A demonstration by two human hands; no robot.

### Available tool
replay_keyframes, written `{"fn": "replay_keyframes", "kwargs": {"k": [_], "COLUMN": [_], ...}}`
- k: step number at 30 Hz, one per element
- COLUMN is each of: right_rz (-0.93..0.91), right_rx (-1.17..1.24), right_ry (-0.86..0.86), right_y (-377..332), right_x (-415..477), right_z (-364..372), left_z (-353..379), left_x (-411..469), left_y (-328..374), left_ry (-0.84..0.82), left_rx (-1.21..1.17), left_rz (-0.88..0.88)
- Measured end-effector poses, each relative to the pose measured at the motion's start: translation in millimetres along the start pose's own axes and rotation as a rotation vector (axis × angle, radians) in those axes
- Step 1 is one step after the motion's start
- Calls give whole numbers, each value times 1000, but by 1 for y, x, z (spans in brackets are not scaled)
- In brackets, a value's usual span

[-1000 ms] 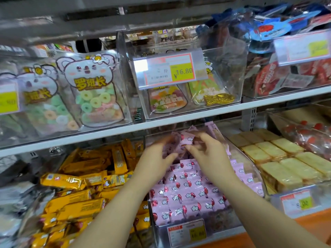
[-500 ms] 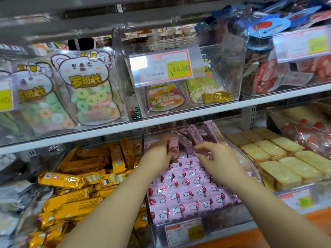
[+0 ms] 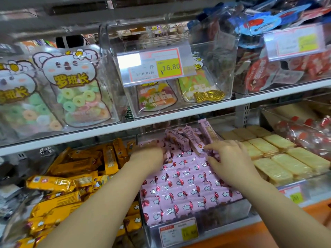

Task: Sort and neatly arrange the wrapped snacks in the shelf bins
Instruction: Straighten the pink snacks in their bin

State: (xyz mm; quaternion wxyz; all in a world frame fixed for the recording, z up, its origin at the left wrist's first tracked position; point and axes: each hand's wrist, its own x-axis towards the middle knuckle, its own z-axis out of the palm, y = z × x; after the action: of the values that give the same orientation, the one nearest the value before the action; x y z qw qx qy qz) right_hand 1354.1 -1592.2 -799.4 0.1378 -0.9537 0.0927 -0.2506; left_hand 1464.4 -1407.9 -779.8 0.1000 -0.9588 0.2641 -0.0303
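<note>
Apparently bare forearms (image 3: 100, 199) (image 3: 279, 203) and hands (image 3: 149, 158) (image 3: 232, 163)

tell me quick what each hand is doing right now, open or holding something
Left hand: cannot tell, fingers blurred among the pink wrapped snacks.
Right hand: fingers curled round pink wrapped snacks.

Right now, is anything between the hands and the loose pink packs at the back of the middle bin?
Nothing visible. The left hand and right hand are inside the clear bin, at the loose pink packs; the right hand curls on one, the left's grip is blurred.
</note>
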Motion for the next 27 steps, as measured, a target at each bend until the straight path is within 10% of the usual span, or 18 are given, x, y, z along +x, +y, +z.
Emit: {"fn": "replay_keyframes", "kwargs": {"k": [27], "right_rz": [-23], "right_rx": [-159], "right_ry": [-116], "right_y": [-11], "right_x": [22], "right_z": [20], "left_z": [5], "left_x": [-8], "left_y": [19], "left_ry": [-144], "left_rx": [-411], "left_rz": [34]}}
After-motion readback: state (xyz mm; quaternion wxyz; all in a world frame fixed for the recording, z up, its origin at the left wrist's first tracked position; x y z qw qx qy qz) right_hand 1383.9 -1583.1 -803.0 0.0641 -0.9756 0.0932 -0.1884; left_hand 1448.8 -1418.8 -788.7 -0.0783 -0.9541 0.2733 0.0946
